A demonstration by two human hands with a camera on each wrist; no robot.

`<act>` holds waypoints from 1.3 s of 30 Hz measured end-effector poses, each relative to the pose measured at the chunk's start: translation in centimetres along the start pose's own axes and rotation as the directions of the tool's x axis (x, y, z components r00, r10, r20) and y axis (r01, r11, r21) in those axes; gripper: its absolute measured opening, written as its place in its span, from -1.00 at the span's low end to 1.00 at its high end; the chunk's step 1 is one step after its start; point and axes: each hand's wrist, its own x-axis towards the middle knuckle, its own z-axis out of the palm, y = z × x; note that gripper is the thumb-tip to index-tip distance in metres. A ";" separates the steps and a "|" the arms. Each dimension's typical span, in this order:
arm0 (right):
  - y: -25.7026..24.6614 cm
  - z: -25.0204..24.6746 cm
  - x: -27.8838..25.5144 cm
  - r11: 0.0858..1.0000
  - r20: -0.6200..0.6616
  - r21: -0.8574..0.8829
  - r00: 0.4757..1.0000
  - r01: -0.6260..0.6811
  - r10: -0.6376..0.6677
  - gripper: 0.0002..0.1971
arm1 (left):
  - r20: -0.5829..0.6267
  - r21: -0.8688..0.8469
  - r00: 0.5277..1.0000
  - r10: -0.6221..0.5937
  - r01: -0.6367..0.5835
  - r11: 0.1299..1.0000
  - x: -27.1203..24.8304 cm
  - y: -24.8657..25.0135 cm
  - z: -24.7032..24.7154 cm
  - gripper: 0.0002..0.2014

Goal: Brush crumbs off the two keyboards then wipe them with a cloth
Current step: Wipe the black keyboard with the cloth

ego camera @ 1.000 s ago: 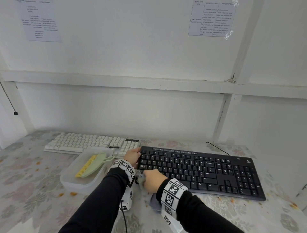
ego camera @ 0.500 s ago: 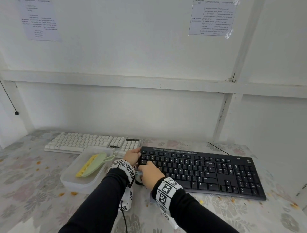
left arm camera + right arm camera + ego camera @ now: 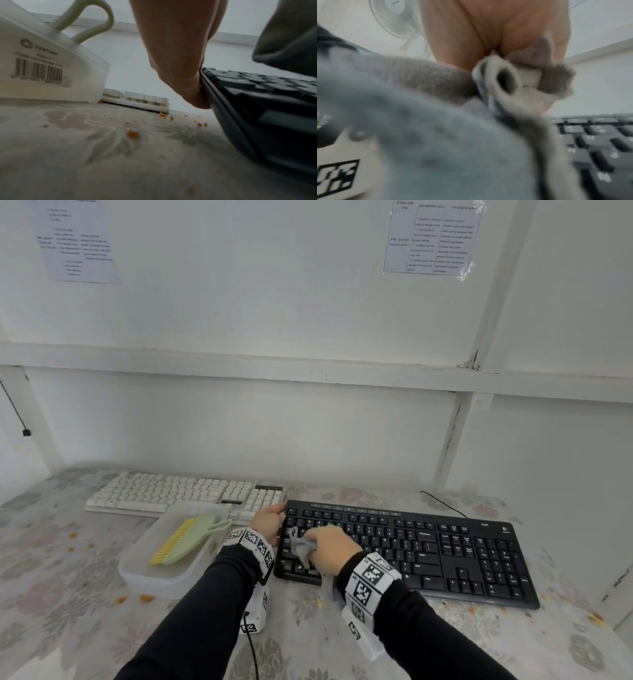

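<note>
A floral-covered tabletop (image 3: 68, 594) strewn with orange crumbs (image 3: 133, 134) meets a white wall. The left hand (image 3: 270, 523) grips the black keyboard's (image 3: 445, 556) left edge while the right hand (image 3: 330, 549), clenched around a grey cloth (image 3: 301, 547), rests on its left keys. The white keyboard (image 3: 171, 491) lies behind a plastic tub (image 3: 154, 577) holding the green brush (image 3: 185, 537).

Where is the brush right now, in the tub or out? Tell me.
In. The green brush lies inside the translucent plastic tub, handle loop over its rim, untouched by either hand.
</note>
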 end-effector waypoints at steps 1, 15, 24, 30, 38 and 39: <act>0.3 -0.5 0.1 1.000 -0.044 0.020 0.999 0.000 0.001 -0.64 | 0.005 -0.005 1.000 0.005 -0.005 1.000 0.0 0.0 0.1 -0.54; -0.2 0.4 -2.2 0.980 0.037 -0.167 0.994 0.106 -0.101 -0.67 | 0.054 0.015 0.999 0.008 -0.009 1.000 -0.2 0.0 0.3 -0.57; 1.3 1.6 -3.0 0.968 0.189 -0.250 0.981 0.005 0.044 -0.56 | 0.030 0.042 0.999 0.026 -0.027 0.999 0.5 -0.4 0.2 -0.56; -0.3 0.7 -2.8 0.988 0.131 -0.146 0.991 0.046 -0.026 -0.57 | 0.032 0.065 0.999 0.015 -0.017 0.998 0.1 -0.2 0.2 -0.56; -0.3 2.3 -2.5 0.984 0.129 -0.177 0.992 0.017 0.006 -0.66 | 0.030 0.087 0.999 0.015 -0.018 0.996 0.0 -0.2 0.1 -0.54; 0.3 2.3 -2.7 0.985 0.124 -0.170 0.992 0.000 0.022 -0.65 | 0.024 0.087 1.000 0.019 -0.021 0.996 0.0 -0.2 0.2 -0.55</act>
